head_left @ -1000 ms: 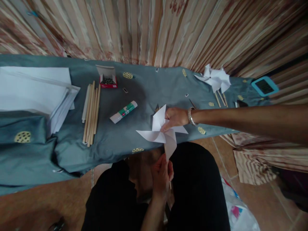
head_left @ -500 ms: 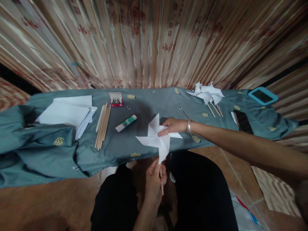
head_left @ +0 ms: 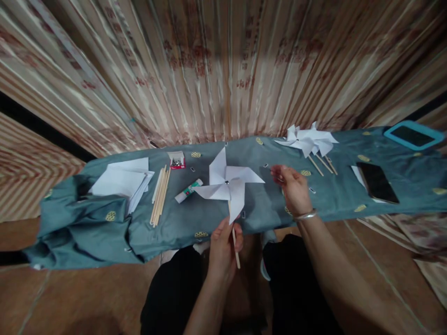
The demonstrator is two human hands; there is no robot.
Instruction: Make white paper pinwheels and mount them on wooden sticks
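A white paper pinwheel (head_left: 237,190) stands out over the front of the table, a small metal pin at its centre. Its thin wooden stick (head_left: 236,249) runs down through the fingers of my left hand (head_left: 223,242), which is closed around it. To the right, my right hand (head_left: 294,187) hovers over the cloth, clear of the pinwheel. Its fingers are loosely bent and apart, with nothing seen in them. Just left of the pinwheel lies a glue stick (head_left: 188,190).
On the cloth-covered table (head_left: 261,214) at left are white paper sheets (head_left: 120,181), several wooden sticks (head_left: 160,197) and a box of pins (head_left: 177,161). At right lie more pinwheels (head_left: 307,139), a phone (head_left: 377,182) and a blue-framed tablet (head_left: 415,135).
My right hand has let go of the pinwheel's paper blades and moved right. The pinwheel has turned a little, and its metal centre now shows. My left hand still holds the stick.
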